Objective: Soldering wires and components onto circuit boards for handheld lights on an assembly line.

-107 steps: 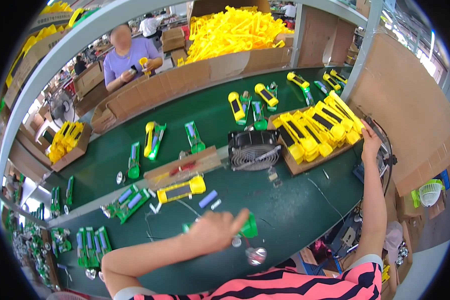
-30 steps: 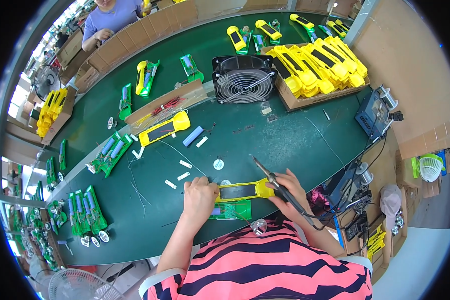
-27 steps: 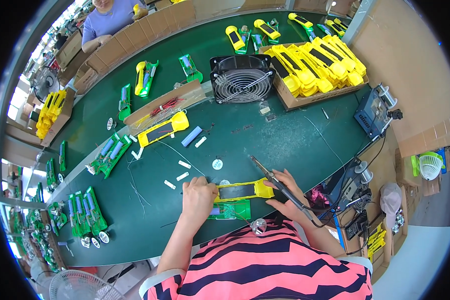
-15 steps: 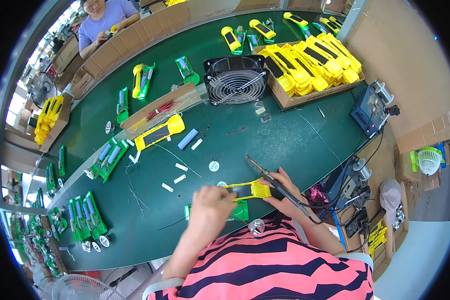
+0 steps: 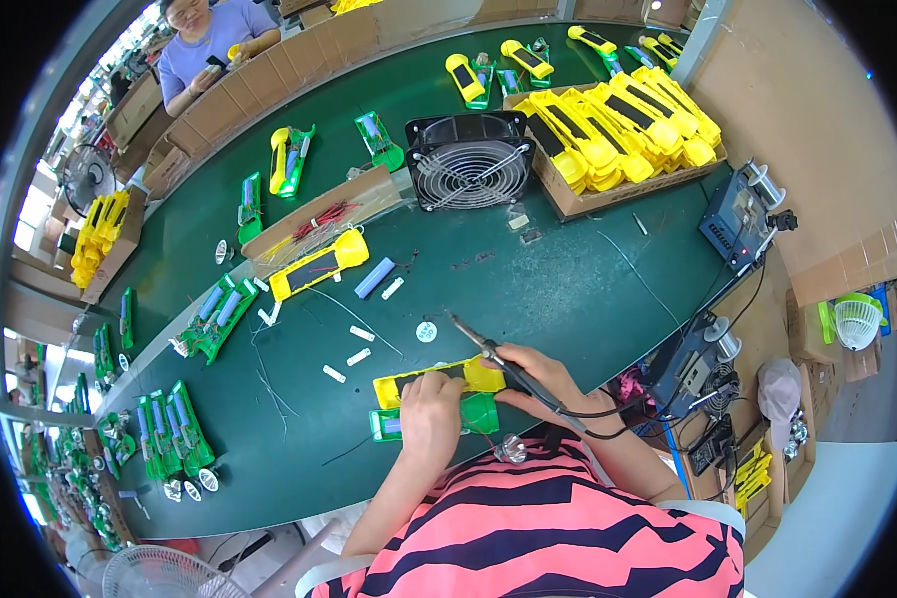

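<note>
A yellow plastic housing (image 5: 484, 377) with a dark panel lies lengthwise in front of me. My left hand (image 5: 431, 411) is closed over its middle, fingers bent down onto it. Just nearer, partly under that hand, sits a green housing (image 5: 479, 413) with a blue cell (image 5: 392, 426) and thin wires. A round silvery reflector (image 5: 511, 449) rests by its right end, close to my striped top. My right hand (image 5: 540, 381) grips a soldering iron (image 5: 503, 357), its tip pointing up and left above the table. The fingers of this hand are by the yellow housing's right end.
A fan (image 5: 470, 164) stands beyond, beside a carton of yellow housings (image 5: 623, 125). At right is a blue soldering station (image 5: 736, 221), its cable running to the iron. Green housings (image 5: 174, 431) lie left. A loose blue cell (image 5: 374, 278) and white strips lie mid-table. Across, a person works.
The yellow housing has moved left and now lies lower beside the green one, its inside showing. My left hand has shifted right onto it; my right hand and the iron have moved left.
</note>
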`<act>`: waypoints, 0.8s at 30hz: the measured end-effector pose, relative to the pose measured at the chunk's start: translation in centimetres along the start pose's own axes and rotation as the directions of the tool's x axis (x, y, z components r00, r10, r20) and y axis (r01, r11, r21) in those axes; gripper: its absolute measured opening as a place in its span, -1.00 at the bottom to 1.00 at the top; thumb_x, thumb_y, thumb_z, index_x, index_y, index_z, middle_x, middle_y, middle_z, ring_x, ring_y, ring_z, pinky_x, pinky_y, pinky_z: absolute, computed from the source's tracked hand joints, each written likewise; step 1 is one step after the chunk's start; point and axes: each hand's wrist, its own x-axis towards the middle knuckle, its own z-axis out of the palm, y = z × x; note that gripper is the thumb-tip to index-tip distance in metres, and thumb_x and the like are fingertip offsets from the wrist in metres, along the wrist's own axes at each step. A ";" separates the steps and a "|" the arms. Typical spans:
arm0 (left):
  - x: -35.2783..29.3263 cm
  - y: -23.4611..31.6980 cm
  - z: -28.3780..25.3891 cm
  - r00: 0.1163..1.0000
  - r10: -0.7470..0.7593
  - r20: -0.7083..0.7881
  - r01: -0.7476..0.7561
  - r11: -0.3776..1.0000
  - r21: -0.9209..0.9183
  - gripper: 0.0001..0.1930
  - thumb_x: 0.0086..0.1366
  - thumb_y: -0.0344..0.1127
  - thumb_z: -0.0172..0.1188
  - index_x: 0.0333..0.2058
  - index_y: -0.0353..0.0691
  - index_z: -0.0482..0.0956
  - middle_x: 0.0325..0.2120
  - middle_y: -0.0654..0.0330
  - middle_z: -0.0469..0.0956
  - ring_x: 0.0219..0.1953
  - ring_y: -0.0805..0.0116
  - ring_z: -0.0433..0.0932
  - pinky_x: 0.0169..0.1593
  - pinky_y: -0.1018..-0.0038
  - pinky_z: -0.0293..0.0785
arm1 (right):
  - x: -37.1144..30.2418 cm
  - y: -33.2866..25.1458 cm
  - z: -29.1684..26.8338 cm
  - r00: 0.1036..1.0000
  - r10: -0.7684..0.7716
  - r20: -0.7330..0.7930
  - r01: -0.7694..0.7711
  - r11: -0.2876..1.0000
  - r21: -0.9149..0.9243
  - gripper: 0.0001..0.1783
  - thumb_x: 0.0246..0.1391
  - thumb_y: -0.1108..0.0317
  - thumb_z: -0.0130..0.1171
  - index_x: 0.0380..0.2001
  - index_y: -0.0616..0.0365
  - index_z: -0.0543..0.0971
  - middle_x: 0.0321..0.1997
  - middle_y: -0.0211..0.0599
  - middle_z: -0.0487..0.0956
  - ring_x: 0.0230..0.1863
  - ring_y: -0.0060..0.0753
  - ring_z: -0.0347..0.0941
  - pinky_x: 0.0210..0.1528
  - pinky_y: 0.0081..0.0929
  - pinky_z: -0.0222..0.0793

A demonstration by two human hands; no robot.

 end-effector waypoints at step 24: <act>1.3 -0.8 -0.7 0.992 -0.082 0.091 0.089 0.993 -0.081 -0.95 -0.09 -0.50 0.11 -0.57 -0.26 0.52 -0.61 0.09 0.41 -0.55 0.11 0.45 -0.43 0.32 0.38 | -0.4 1.7 -0.7 0.951 0.295 -0.096 -0.206 0.832 0.515 -0.86 -0.08 0.53 0.10 -0.38 0.32 0.45 -0.51 -0.27 0.48 -0.57 -0.56 0.46 -0.51 -0.66 0.38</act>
